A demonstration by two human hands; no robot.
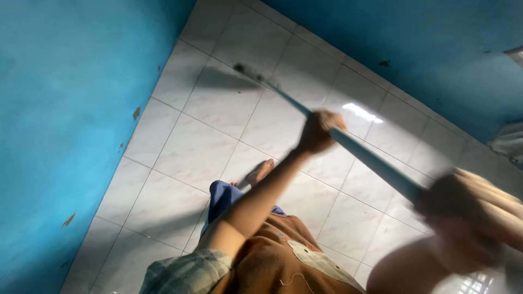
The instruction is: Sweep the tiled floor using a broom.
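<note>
Fingers of the left hand (318,130) are wrapping closed around the light blue handle (370,158) of a mop or broom, gripping it partway down its length. Fingers of the right hand (463,209) are closing on the upper end of the same handle, close to the camera and heavily blurred; the grip appears firm, though the individual fingers cannot be told apart.

Long axis of the handle is running diagonally, from the right hand near the body down and away to the dark working end (248,73), which is resting on the tiled floor (201,147) close to the far corner where the two blue walls (65,109) are meeting. The left hand is the nearer of the two to that end; the bare stretch of handle beyond its fingers is lying well clear of the walls. Whether the dark end is bristle or cloth cannot be told.

A bare foot (260,171) is standing on the floor between the body and the working end, to the left of the handle line, apart from it.
</note>
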